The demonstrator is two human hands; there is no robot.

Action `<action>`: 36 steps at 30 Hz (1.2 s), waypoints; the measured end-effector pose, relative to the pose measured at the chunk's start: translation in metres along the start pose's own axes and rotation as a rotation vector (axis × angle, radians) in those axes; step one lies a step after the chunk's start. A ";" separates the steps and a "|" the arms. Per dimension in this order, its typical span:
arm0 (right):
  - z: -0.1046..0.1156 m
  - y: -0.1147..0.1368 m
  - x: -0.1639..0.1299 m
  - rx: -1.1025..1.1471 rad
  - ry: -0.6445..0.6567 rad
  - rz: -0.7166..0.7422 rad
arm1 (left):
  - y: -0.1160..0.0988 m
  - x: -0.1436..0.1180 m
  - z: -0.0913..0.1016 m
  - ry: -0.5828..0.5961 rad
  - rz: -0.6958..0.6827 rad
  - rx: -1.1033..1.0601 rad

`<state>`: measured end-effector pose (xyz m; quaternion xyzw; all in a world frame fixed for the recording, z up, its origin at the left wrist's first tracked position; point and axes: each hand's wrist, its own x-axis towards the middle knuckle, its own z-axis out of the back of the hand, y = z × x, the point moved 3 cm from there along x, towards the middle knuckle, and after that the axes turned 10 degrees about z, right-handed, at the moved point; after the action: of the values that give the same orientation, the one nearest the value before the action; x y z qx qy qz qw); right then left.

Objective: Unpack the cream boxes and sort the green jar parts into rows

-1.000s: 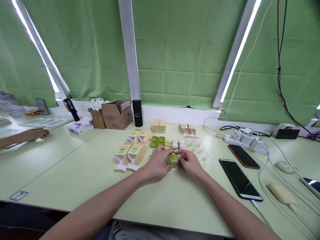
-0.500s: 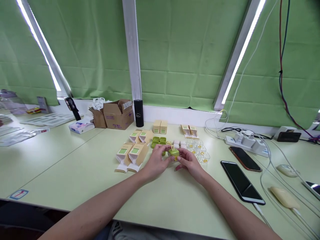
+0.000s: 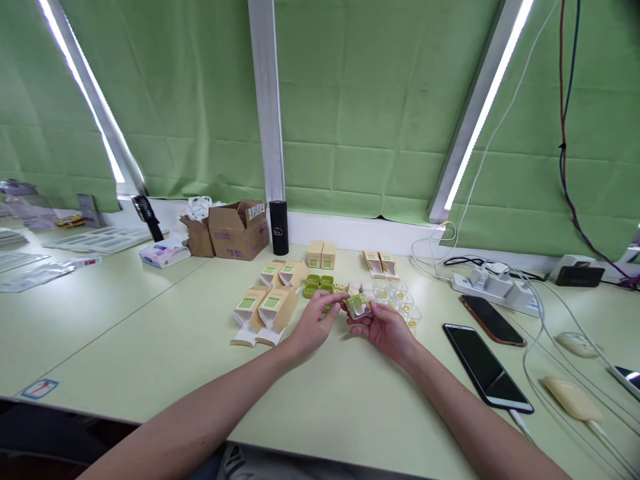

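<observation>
My right hand (image 3: pixel 384 328) holds a small green case (image 3: pixel 357 305) that sits in a clear plastic cup, a little above the pale green table (image 3: pixel 150 333). My left hand (image 3: pixel 314 324) pinches the same case from its left side. Just behind them lie several loose green cases (image 3: pixel 317 285), small white blocks (image 3: pixel 361 287) and clear cups with yellow bits (image 3: pixel 400 301). Tan cartons with green labels (image 3: pixel 263 308) lie open to the left.
Two phones (image 3: pixel 487 367) and cables with a power strip (image 3: pixel 487 285) lie at the right. A black cylinder (image 3: pixel 278 228) and cardboard boxes (image 3: pixel 235 230) stand at the back. Closed tan cartons (image 3: pixel 321 254) stand behind the parts. Trays (image 3: pixel 95 241) lie far left.
Both hands lifted the green case off the table and tilted it; it now shows a clear cup around it. Another person's hand at far left has gone from view.
</observation>
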<state>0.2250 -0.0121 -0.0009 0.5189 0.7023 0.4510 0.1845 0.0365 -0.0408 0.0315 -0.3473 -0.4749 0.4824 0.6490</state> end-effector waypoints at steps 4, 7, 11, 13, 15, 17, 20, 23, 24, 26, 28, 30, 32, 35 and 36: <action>0.001 0.000 0.001 -0.012 -0.021 0.001 | 0.003 0.001 -0.002 -0.008 0.006 0.006; 0.000 0.001 0.000 -0.040 -0.012 0.013 | 0.005 0.002 -0.002 -0.031 0.026 0.017; -0.005 0.004 0.000 -0.071 -0.001 0.045 | 0.005 0.004 -0.001 -0.057 0.058 0.018; -0.007 0.006 -0.001 -0.074 -0.021 0.054 | 0.005 0.005 -0.001 -0.055 0.075 -0.009; -0.010 0.007 -0.002 -0.092 -0.046 0.076 | 0.005 0.007 -0.001 -0.050 0.090 -0.050; -0.012 0.009 -0.002 -0.136 -0.064 0.115 | 0.005 0.008 -0.001 -0.047 0.101 -0.093; -0.012 0.009 -0.002 -0.219 -0.093 0.175 | 0.006 0.010 -0.001 -0.053 0.111 -0.131; -0.012 0.009 -0.001 -0.295 -0.113 0.235 | 0.006 0.011 -0.001 -0.059 0.113 -0.143; -0.012 0.010 0.000 -0.316 -0.116 0.258 | 0.006 0.011 -0.001 -0.057 0.114 -0.153; -0.013 0.011 0.000 -0.350 -0.121 0.295 | 0.006 0.011 -0.001 -0.042 0.122 -0.177; -0.014 0.013 -0.001 -0.377 -0.128 0.315 | 0.006 0.010 -0.001 -0.037 0.134 -0.196; -0.015 0.013 -0.001 -0.403 -0.130 0.323 | 0.005 0.010 -0.001 -0.044 0.138 -0.195; -0.016 0.013 -0.001 -0.427 -0.123 0.333 | 0.005 0.009 -0.001 -0.051 0.131 -0.185; -0.017 0.012 -0.002 -0.458 -0.114 0.359 | 0.004 0.007 -0.001 -0.059 0.104 -0.181; -0.018 0.012 -0.002 -0.468 -0.112 0.366 | 0.004 0.007 -0.001 -0.067 0.090 -0.174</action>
<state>0.2197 -0.0213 0.0176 0.6043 0.4630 0.5970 0.2531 0.0371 -0.0333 0.0296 -0.4071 -0.5205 0.4793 0.5776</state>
